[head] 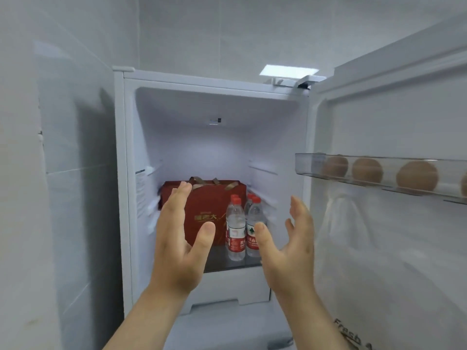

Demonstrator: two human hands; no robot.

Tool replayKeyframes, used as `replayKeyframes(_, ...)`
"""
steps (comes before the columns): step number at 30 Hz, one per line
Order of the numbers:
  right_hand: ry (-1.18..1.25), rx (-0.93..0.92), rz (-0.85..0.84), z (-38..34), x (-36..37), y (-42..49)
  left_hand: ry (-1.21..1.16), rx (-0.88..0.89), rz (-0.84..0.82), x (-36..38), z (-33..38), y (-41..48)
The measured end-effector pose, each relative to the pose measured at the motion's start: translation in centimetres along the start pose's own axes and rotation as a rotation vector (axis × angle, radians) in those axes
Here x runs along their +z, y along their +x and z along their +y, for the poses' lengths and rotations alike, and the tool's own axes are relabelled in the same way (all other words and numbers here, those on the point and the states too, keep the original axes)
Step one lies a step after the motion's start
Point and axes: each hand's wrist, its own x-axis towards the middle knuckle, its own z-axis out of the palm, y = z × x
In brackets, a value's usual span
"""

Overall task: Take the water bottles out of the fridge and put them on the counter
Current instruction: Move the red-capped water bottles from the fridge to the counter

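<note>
The fridge [126,173] is seen open, its door [391,122] swung to the right. Water bottles [242,228] with red caps are stood on a glass shelf [227,263], just right of a red gift box [204,208]. The left hand [177,248] and right hand [290,251] are held up near the shelf, fingers spread, nothing gripped. Eggs [366,170] are kept in a door tray [308,165].

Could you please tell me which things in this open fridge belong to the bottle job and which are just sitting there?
Belong to the job:
water bottles, standing on the fridge shelf
left hand and right hand, both open, holding nothing

Just there:
red gift box beside the bottles
eggs in the door tray
</note>
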Motion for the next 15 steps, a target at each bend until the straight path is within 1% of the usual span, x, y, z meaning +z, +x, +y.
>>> replayKeyframes(5,-0.023,0.134,0.043,5.5,4.1,2.7,-0.049,-0.119,-0.049,3.7,-7.6,1.6)
replayKeyframes(10,-0.097,0.294,0.065,11.2,8.0,5.2,-0.027,-0.262,-0.129,8.1,-15.0,3.0)
replayKeyframes(15,-0.188,0.401,0.084,17.2,11.7,8.9,-0.010,-0.459,-0.285,13.7,-22.4,3.8)
